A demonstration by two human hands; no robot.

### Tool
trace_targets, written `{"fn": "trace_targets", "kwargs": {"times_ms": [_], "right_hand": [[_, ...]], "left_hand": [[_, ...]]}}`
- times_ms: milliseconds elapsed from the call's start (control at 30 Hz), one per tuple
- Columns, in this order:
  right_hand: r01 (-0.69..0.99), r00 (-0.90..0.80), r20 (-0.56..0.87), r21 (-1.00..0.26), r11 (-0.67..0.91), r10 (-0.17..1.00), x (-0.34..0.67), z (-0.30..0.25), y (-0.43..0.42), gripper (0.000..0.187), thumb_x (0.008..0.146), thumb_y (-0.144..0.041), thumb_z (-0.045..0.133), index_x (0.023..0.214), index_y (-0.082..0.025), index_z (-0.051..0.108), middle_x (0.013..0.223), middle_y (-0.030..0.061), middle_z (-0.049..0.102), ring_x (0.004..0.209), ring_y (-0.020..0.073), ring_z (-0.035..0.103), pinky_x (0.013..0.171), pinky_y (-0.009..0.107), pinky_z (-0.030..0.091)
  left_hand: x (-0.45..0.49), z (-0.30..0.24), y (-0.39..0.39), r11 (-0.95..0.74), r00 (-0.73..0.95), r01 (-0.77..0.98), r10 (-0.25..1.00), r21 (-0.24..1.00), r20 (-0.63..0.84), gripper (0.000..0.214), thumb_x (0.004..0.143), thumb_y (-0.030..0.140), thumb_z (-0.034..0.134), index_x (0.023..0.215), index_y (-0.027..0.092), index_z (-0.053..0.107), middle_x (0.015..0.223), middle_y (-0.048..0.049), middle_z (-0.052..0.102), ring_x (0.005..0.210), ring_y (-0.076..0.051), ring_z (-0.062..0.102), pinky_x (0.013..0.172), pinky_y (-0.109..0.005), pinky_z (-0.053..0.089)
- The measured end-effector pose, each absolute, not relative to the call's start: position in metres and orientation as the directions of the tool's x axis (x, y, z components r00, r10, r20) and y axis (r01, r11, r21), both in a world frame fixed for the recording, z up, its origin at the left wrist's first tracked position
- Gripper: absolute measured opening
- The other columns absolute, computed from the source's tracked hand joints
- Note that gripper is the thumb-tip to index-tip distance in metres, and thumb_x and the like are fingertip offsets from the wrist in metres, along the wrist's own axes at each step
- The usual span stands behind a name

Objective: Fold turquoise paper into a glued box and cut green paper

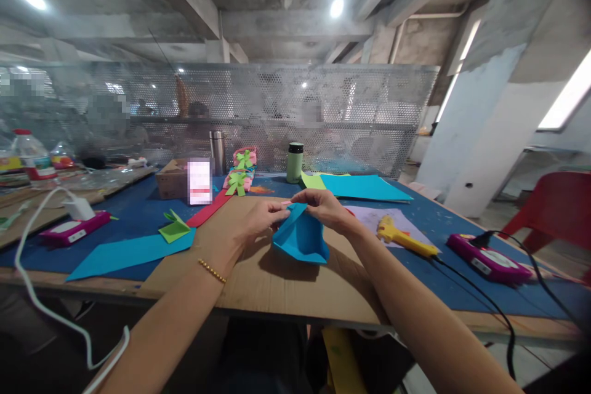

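A folded blue paper piece (302, 240), shaped like an open pocket, is held up over a brown cardboard sheet (258, 289). My left hand (265, 220) pinches its upper left edge, fingers closed. On the upper right edge, my right hand (325, 206) grips the paper between thumb and fingers. A bit of pink shows between the two hands; what it is I cannot tell. To the left lie a flat blue paper strip (124, 254) and a small folded green paper piece (175, 229). Right of the cardboard, a yellow glue gun (406, 237) rests on a pale purple sheet (369, 218).
Purple power strips lie at left (76, 229) and right (489, 258), with cords hanging over the edge. Behind stand a green bottle (295, 164), a steel flask (218, 152), a cardboard box (172, 180), pink pieces with green bows (237, 181) and blue sheets (364, 187).
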State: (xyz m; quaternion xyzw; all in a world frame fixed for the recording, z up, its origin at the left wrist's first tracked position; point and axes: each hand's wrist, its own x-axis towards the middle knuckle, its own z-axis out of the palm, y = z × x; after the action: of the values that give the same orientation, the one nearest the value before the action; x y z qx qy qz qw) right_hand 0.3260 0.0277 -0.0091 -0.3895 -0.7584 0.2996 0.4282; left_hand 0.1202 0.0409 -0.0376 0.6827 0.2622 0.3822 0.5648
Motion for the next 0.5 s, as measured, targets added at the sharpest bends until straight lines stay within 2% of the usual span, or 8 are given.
{"fn": "trace_targets", "kwargs": {"times_ms": [100, 233, 400, 500], "right_hand": [[0.324, -0.331, 0.425, -0.787, 0.525, 0.842, 0.3253, -0.0086, 0.0269, 0.026, 0.077, -0.036, 0.072, 0.092, -0.016, 0.072, 0.093, 0.007, 0.075, 0.083, 0.0186, 0.068, 0.076, 0.032, 0.053], [0.314, -0.335, 0.432, -0.786, 0.532, 0.837, 0.3245, -0.0085, 0.0267, 0.025, 0.076, -0.034, 0.072, 0.092, -0.016, 0.071, 0.092, 0.006, 0.075, 0.082, 0.0179, 0.067, 0.076, 0.031, 0.052], [0.366, -0.297, 0.41, -0.785, 0.499, 0.863, 0.3235, -0.0083, 0.0264, 0.021, 0.075, -0.033, 0.069, 0.088, -0.016, 0.071, 0.087, 0.0055, 0.074, 0.077, 0.0172, 0.065, 0.071, 0.03, 0.05], [0.36, -0.291, 0.394, -0.799, 0.481, 0.872, 0.323, -0.0073, 0.0253, 0.021, 0.075, -0.035, 0.068, 0.084, -0.015, 0.071, 0.082, 0.005, 0.073, 0.073, 0.0162, 0.062, 0.068, 0.029, 0.048]], "left_hand": [[0.1215, -0.0403, 0.0433, -0.216, 0.566, -0.103, 0.79, 0.971, 0.236, 0.039, 0.072, 0.049, 0.08, 0.085, 0.012, 0.075, 0.063, 0.0007, 0.056, 0.058, -0.01, 0.045, 0.059, -0.026, 0.032], [0.1235, -0.0425, 0.0449, -0.134, 0.561, -0.176, 0.801, 0.975, 0.211, 0.046, 0.066, 0.044, 0.085, 0.1, 0.014, 0.076, 0.075, -0.0028, 0.066, 0.063, -0.012, 0.052, 0.062, -0.026, 0.036], [0.1225, -0.0434, 0.046, -0.092, 0.585, -0.183, 0.79, 0.979, 0.184, 0.038, 0.063, 0.044, 0.087, 0.083, 0.013, 0.076, 0.071, -0.0033, 0.066, 0.06, -0.011, 0.052, 0.062, -0.027, 0.038], [0.1223, -0.0433, 0.0451, -0.075, 0.591, -0.196, 0.787, 0.978, 0.178, 0.036, 0.064, 0.043, 0.087, 0.081, 0.013, 0.077, 0.074, -0.0045, 0.068, 0.061, -0.011, 0.052, 0.062, -0.027, 0.039]]}}
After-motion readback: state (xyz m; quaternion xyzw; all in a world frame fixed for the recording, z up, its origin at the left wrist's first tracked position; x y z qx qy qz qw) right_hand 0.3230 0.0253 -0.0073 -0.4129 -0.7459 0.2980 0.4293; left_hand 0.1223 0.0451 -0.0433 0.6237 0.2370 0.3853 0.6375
